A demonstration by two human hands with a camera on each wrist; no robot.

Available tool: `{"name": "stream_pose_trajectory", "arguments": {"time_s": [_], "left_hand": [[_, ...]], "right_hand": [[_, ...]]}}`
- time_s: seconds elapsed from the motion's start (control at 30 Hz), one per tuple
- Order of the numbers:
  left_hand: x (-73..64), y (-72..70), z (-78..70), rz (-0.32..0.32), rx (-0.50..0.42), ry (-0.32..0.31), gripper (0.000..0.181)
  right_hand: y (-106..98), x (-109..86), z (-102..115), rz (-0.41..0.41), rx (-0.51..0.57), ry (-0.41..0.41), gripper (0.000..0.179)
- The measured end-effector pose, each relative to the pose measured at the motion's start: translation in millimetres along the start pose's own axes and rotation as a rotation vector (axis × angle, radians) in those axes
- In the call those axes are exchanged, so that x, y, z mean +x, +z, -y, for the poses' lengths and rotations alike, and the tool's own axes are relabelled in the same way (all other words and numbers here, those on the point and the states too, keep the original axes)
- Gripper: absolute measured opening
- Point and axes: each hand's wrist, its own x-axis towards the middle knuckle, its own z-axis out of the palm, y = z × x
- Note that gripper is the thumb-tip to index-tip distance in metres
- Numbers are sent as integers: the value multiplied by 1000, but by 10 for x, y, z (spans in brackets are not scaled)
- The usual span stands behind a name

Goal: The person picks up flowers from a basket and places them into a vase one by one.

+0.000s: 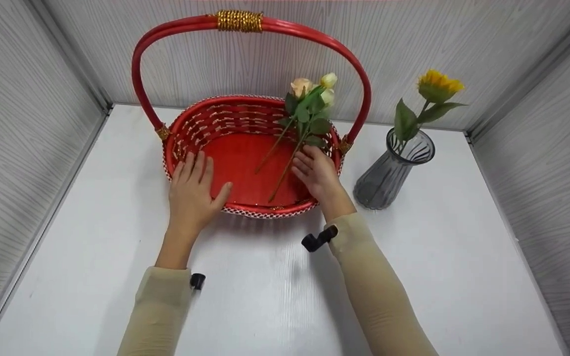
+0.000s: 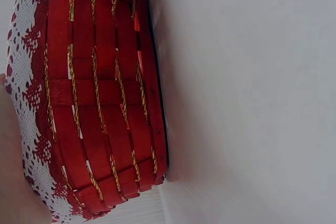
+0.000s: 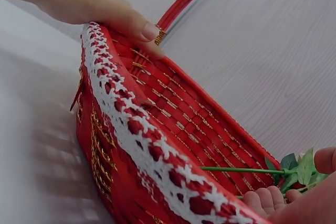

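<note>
Pale wood-grain walls [image 1: 245, 64] enclose a white table [image 1: 260, 296], where a red basket [image 1: 230, 118] stands, its long axis running side to side. Flowers [image 1: 303, 114] lie slanting inside it, stem ends toward its front, cream and peach blooms pointing away over its far right rim. The left hand [image 1: 193, 195] spreads its fingers over the basket's near left rim. Inside the basket's right end, the right hand [image 1: 320, 175], fingers loosely bent and thumb apart, is beside the flowers; whether it touches them cannot be told. Right of the basket, a grey vase [image 1: 381, 185] holds a sunflower [image 1: 438, 88].
</note>
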Motion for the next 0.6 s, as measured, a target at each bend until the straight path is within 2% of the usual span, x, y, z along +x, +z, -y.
{"name": "stream_pose_trajectory", "arguments": {"time_s": [0.23, 0.6], "left_hand": [[2, -12, 2, -6, -9, 5, 78], [-1, -21, 7, -7, -2, 3, 79]], "right_hand": [[17, 31, -37, -50, 11, 17, 44], [44, 48, -63, -49, 13, 21, 46]]}}
